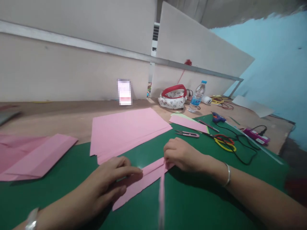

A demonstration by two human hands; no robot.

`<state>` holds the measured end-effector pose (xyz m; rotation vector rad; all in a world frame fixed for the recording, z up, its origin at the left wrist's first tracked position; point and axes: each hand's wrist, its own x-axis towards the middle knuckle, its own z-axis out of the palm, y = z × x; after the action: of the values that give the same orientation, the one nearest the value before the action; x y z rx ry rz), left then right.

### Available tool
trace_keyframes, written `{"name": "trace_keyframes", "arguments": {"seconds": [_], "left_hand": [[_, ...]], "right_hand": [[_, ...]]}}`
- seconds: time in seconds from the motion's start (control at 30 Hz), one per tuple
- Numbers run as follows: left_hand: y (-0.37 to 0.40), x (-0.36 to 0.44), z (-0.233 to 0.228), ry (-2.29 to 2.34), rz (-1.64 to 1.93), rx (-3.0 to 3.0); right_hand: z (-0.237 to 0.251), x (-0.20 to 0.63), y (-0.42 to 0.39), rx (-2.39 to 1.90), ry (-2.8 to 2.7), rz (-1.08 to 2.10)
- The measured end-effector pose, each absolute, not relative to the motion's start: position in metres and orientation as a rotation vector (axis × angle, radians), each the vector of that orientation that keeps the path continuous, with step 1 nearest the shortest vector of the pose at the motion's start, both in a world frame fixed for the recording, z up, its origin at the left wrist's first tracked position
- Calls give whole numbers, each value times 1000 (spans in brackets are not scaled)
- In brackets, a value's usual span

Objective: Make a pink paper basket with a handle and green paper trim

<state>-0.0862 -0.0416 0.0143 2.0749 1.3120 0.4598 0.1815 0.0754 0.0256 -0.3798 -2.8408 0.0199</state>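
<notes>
A green cutting mat (196,204) covers the near part of the worktable, with bare brown board beyond it. On it, largest first, lies a stack of pink sheets (127,131), then a pile of folded pink pieces (35,156) off to the left, and 1 smaller pink sheet (188,123) farther right.

In front of the person sits the folded pink strip (146,177), lying slantwise on the mat between both hands. The left hand (107,185) lies flat over its near end, fingers stretched and pressing it down, grasping nothing. The right hand (182,155) is curled narrow at the far end, fingertips pinching the paper's edge where a thin flap stands up.

This looks like the creasing step of a fold: the strip is pinned while the edge is worked. The next move seems to call for steady pressure from the left and a clean run along the fold line.

Smaller still: a water bottle (197,97), scissors (224,142) and thread snips (188,133).
</notes>
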Motion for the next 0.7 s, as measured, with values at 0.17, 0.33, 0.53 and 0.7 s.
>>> {"name": "trace_keyframes", "arguments": {"seconds": [0.17, 0.33, 0.53, 0.7], "left_hand": [[-40, -91, 10, 1333, 428, 2076], [-41, -90, 9, 1333, 456, 2096], [-42, -91, 13, 1365, 407, 2055], [-32, -80, 25, 1407, 386, 2099]], "right_hand": [[31, 207, 105, -736, -2602, -55], [57, 248, 128, -1058, -2224, -264], [56, 231, 103, -798, -2439, -96], [30, 190, 79, -527, -2808, 44]]}}
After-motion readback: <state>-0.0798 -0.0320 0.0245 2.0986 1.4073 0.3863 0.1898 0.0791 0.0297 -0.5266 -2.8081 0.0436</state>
